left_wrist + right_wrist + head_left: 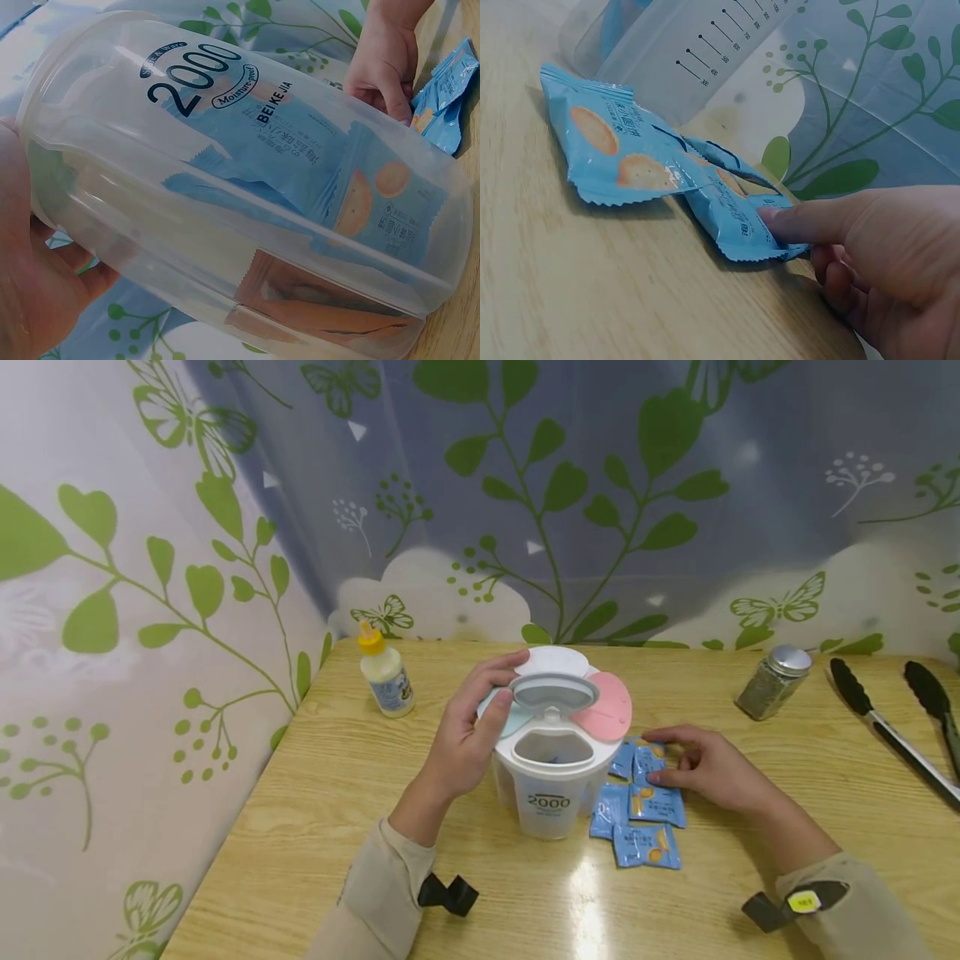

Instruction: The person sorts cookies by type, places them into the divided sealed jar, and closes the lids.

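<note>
On the light wood-grain tabletop (300, 827), the largest thing is a round, translucent plastic container (551, 814) with a multi-coloured lid, upright in the centre of the head frame. The left hand (463, 745) holds its lid at the left side, with fingers curled about the edge. The right hand (712, 768), right of centre, has its thumb touching one packet; whether its fingers really pinch it, I cannot tell.

The opening of the front compartment is done already — its oval grey plastic flap (557, 695) is raised. The filling looks to me only partly done: in the left wrist frame, flat blue foil biscuit packets (292, 157) lie inside this compartment, and a brown packet (322, 307) lies in a neighbouring one. At least five similar blue packets on the tabletop (647, 847) remain outside, just beside the container — these seem to be what is left.
</note>
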